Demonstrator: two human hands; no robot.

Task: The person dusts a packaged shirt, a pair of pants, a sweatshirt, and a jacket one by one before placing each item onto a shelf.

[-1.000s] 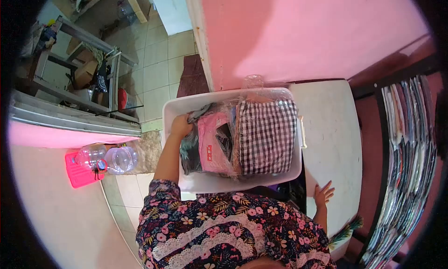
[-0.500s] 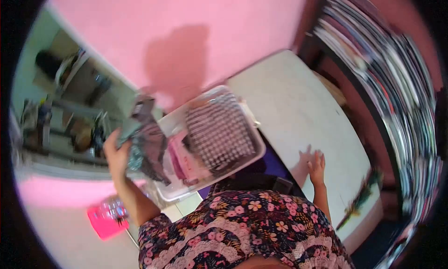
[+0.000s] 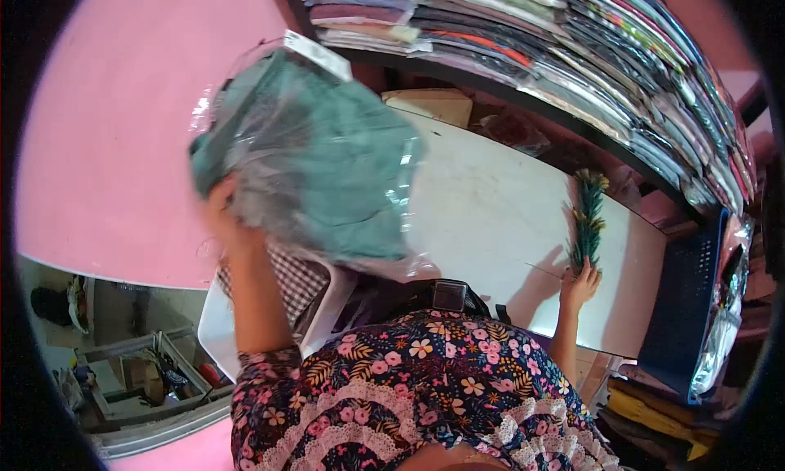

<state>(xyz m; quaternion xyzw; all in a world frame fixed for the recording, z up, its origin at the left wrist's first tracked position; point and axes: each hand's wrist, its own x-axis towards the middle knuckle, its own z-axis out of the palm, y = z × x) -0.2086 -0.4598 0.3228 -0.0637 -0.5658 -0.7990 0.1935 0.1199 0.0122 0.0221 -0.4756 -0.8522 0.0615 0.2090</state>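
My left hand [image 3: 229, 213] is closed on the left edge of a green garment in a clear plastic bag [image 3: 352, 168], with a white tag at its top. The bag is raised over the near left end of the white table and partly blurred. Below my left forearm, a white plastic tub [image 3: 219, 328] holds a folded checked cloth [image 3: 296, 287], partly hidden. My right hand [image 3: 580, 287] is at the lower end of a bristly green sprig with yellowish tips [image 3: 587, 222], its fingers closed around that end.
The white table [image 3: 482, 201] runs along a shelf packed with bagged folded clothes [image 3: 531, 54]. A dark blue perforated basket [image 3: 683, 316] stands at the table's right end. Folded clothes [image 3: 654, 418] lie at lower right. A pink wall [image 3: 147, 127] rises on the left.
The view has turned right. My left hand has brought the bagged green garment up from beside the tub to over the table. My right hand has moved from bare tabletop to the sprig.
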